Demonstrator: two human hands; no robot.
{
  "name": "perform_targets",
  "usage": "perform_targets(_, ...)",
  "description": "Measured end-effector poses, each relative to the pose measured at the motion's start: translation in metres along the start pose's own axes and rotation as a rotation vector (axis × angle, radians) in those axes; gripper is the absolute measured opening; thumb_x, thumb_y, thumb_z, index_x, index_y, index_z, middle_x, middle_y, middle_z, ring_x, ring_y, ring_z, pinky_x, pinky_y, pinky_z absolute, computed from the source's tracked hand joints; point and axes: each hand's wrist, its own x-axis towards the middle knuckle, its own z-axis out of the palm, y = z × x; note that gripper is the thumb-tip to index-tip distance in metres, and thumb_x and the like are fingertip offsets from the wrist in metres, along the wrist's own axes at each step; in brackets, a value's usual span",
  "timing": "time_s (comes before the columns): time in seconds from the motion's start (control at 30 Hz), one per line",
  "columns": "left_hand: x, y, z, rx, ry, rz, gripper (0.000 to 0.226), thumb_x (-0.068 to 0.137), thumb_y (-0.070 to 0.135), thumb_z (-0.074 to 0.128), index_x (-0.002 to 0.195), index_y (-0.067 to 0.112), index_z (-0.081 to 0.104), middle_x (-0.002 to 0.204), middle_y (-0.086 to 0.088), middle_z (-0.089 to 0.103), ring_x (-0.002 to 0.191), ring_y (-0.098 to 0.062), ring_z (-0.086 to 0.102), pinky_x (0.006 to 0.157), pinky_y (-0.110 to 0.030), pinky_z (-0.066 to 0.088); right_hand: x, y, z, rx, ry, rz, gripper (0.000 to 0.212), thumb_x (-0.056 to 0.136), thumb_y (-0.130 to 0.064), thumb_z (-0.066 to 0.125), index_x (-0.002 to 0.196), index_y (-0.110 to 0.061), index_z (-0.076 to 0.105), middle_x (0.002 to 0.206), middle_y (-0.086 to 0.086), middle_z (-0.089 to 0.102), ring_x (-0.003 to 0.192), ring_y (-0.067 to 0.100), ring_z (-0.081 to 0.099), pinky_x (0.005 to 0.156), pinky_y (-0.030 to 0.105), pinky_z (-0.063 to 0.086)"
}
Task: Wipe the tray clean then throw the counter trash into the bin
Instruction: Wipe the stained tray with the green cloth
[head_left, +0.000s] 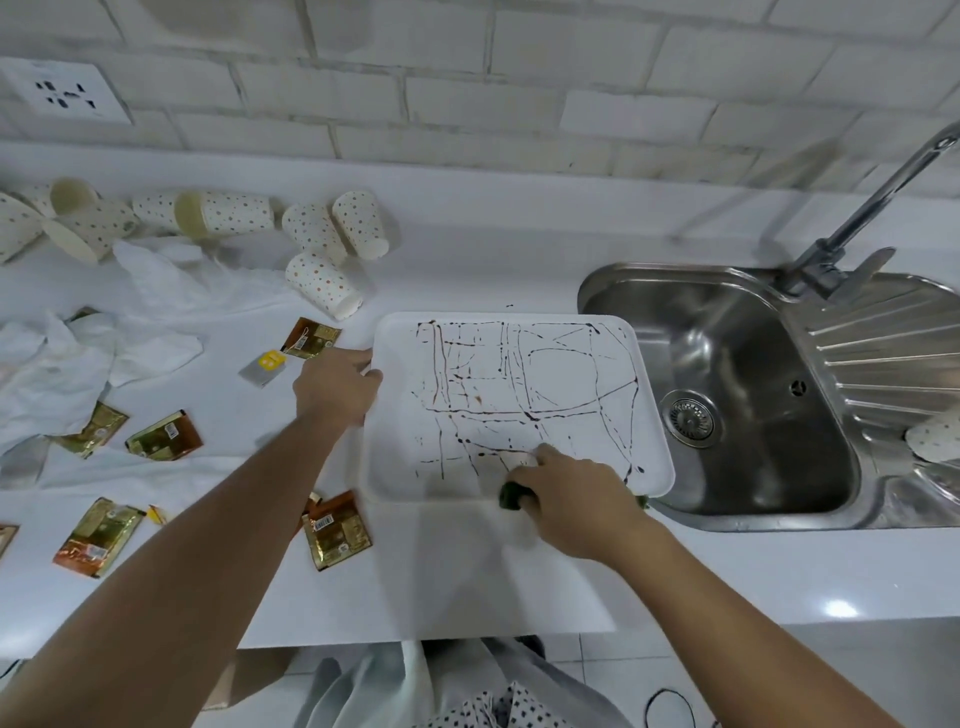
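Observation:
A white tray (644, 415) streaked with dark brown lines lies on the white counter beside the sink. My left hand (335, 387) grips the tray's left rim. My right hand (576, 493) holds a green scouring pad (511, 494) down at the tray's near edge, with the index finger stretched over the stains. Counter trash lies to the left: several dotted paper cups (324, 247), crumpled white tissues (156, 291) and several gold-brown sachets (336, 535). No bin can be identified for certain.
A steel sink (727, 374) with a tap (878, 208) sits right of the tray; one dotted cup (935, 441) lies on its drainer. A wall socket (65, 93) is at the far left. A brown box (254, 670) stands on the floor below.

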Motion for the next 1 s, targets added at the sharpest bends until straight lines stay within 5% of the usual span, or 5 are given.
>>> perform_targets(0.23,-0.021,0.003,0.009,0.035,-0.006,-0.045,0.049,0.1,0.037,0.056,0.146,0.017,0.056,0.137,-0.009,0.064,0.131,-0.033,0.055,0.107,-0.045,0.045,-0.019,0.044,-0.01,0.203,0.227,0.087,0.027,0.099,-0.035,0.05,0.124,-0.043,0.054,0.102,-0.008,0.047,0.081,0.024,0.06,0.068,0.038,0.053)
perform_targets(0.4,-0.037,0.0,0.02,0.052,0.1,0.005,0.022,0.099,0.021,0.05,0.086,0.012,0.065,0.09,-0.015,0.067,0.094,-0.04,0.065,0.075,-0.039,0.048,0.005,0.017,-0.016,0.246,0.366,-0.114,0.037,0.095,-0.029,0.059,0.131,-0.026,0.05,0.113,-0.003,0.056,0.094,0.022,0.058,0.073,0.042,0.055)
perform_targets(0.57,-0.032,-0.004,0.004,-0.078,0.018,-0.096,0.041,0.099,0.039,0.057,0.138,0.033,0.065,0.139,0.0,0.066,0.13,-0.028,0.058,0.109,-0.038,0.044,0.044,-0.05,0.0,0.086,0.264,-0.354,0.032,0.095,-0.021,0.062,0.125,-0.016,0.054,0.109,0.003,0.043,0.08,0.02,0.049,0.057,0.034,0.046)
perform_targets(0.73,-0.019,-0.014,-0.006,-0.041,-0.088,-0.062,0.044,0.097,0.042,0.06,0.141,0.036,0.061,0.139,0.004,0.066,0.129,-0.025,0.058,0.107,-0.037,0.045,0.081,-0.069,0.015,-0.031,0.196,-0.38,0.038,0.093,-0.02,0.061,0.129,-0.021,0.048,0.116,0.004,0.041,0.086,0.025,0.058,0.058,0.038,0.05)
perform_targets(1.0,-0.007,-0.026,-0.003,-0.042,-0.105,-0.014,0.045,0.095,0.045,0.062,0.139,0.034,0.064,0.126,0.0,0.074,0.104,-0.026,0.072,0.099,-0.041,0.055,0.184,-0.065,-0.027,0.031,0.324,-0.055,0.017,0.097,-0.021,0.054,0.114,-0.022,0.054,0.111,0.005,0.048,0.069,0.027,0.06,0.061,0.041,0.057)
